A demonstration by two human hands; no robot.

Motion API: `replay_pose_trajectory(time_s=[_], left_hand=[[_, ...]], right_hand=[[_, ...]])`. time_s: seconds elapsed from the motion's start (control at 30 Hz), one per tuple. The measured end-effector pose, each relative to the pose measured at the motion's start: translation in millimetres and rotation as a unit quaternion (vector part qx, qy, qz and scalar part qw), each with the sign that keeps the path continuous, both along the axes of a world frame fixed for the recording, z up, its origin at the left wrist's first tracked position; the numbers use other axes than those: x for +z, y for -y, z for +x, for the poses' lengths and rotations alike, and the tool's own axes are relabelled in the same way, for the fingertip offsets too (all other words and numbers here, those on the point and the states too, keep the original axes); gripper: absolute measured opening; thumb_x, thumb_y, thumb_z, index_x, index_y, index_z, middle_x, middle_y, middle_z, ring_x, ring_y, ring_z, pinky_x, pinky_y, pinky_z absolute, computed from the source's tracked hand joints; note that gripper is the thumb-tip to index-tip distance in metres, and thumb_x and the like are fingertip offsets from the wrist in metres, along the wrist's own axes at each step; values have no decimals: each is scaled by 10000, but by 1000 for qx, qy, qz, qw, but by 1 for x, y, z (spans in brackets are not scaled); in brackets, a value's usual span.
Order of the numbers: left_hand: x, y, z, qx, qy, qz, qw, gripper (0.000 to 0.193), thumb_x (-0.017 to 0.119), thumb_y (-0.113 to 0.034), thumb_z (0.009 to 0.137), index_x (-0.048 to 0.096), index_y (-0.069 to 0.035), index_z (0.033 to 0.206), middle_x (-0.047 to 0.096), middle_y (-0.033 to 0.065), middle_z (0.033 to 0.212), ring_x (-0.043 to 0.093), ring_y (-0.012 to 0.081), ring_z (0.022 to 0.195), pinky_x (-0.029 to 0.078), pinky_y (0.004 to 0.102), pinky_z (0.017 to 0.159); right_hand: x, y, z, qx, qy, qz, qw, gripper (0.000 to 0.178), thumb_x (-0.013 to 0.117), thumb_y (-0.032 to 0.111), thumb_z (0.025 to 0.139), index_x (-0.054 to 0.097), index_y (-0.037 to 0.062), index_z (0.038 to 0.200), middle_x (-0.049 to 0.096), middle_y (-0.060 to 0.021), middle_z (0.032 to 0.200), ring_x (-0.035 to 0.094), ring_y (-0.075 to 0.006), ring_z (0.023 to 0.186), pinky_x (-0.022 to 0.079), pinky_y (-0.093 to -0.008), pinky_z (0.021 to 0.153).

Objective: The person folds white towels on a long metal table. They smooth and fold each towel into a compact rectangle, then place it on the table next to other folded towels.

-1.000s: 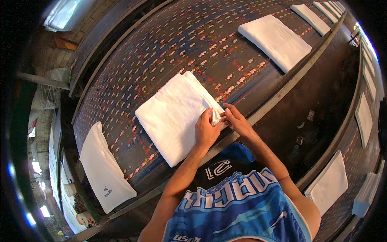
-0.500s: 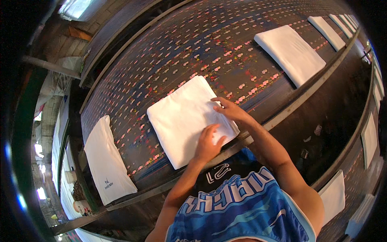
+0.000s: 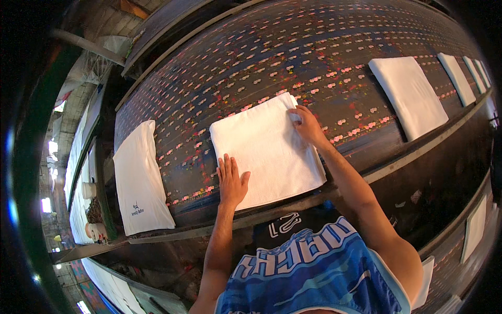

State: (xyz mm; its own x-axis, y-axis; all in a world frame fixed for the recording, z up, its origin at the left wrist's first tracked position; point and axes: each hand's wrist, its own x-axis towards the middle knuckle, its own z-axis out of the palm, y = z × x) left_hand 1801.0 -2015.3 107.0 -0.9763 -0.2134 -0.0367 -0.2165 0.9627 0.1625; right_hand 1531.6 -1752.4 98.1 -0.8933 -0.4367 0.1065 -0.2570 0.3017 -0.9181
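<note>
In front of me, a folded white cloth [image 3: 266,162] with several layers at its right edge lies on the long dark table [image 3: 251,83]. My left hand [image 3: 232,183] rests flat over its left edge, fingers stretched out and pointing away from me. At the far right corner, my right hand [image 3: 309,127] has its fingers bent round the layered edge, pinching the fabric there. The undersides of the right fingers are hidden.
To the left lies a white garment [image 3: 141,183] with a small dark print near its lower edge. Another folded white cloth [image 3: 410,97] lies to the right, with several more beyond. A raised rail [image 3: 402,158] borders the table's near side. Small pink prints cover the tabletop.
My left hand has moved from the cloth's near middle to its left edge and flattened. The right hand has stayed by the right edge, now closer to the far corner. The view has shifted.
</note>
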Motion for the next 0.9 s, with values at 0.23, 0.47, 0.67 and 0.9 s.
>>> replay_pose_trajectory(time_s=[0.23,0.47,0.67,0.9], left_hand=[[1,47,-82,-14,-22,-18,999,864,452,-539,1132,208,83,1679,78,276,1788,21,404,1673,82,549,1344],[-10,77,-128,-16,-41,-32,999,825,520,-481,1115,273,99,1647,226,296,1746,169,435,1642,153,548,1331],[-3,91,-148,-51,-60,-31,996,719,530,-447,1111,413,80,1586,463,299,1609,409,454,1514,316,545,1263],[30,125,-175,-11,-41,22,999,478,700,-358,1019,675,-56,1389,665,195,1370,595,411,1313,440,533,1133]], right_hand=[[-8,-7,6,-10,-43,46,998,516,686,-13,880,675,58,1391,537,-226,1541,592,-419,1368,507,-438,1130],[43,-52,70,146,80,177,970,835,767,86,898,403,206,1640,367,-285,1639,597,-532,1319,539,-506,1110],[52,-85,118,110,81,174,975,922,779,31,872,346,221,1663,326,-270,1663,595,-526,1328,552,-530,1092],[43,-86,133,63,21,173,983,903,789,31,869,369,198,1651,351,-274,1628,606,-519,1309,568,-514,1071]])
